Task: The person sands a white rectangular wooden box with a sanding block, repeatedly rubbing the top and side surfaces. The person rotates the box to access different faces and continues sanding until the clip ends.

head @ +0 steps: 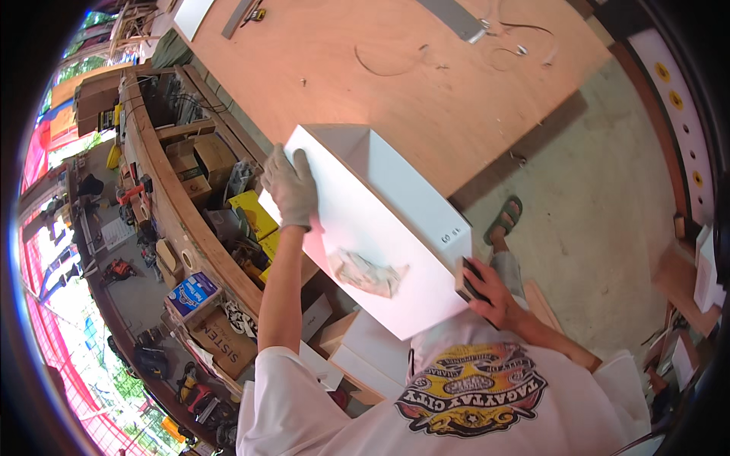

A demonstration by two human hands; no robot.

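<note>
A long white open box (pixel 376 228), made of panels with thin brown edges, lies against the near edge of the wooden worktable (pixel 399 85). At its left end is my left hand (pixel 290 185) in a grey glove, thumb on the white face and fingers reaching over the end edge. My bare right hand (pixel 493 293) grips a small dark-and-tan block (pixel 470 279), which looks like a sanding block, against the box's right end. On the white face lies a crumpled, pale cloth-like piece (pixel 370 273). Handwritten marks show inside the box's right end.
On the worktable lie a grey metal-like bar (pixel 453 20), a tape measure (pixel 258 15) and thin cords. A wooden shelf frame (pixel 188 228) with cartons and tools runs along the left. White panels (pixel 370 353) stand below the box. A sandalled foot (pixel 505 219) is on the concrete floor.
</note>
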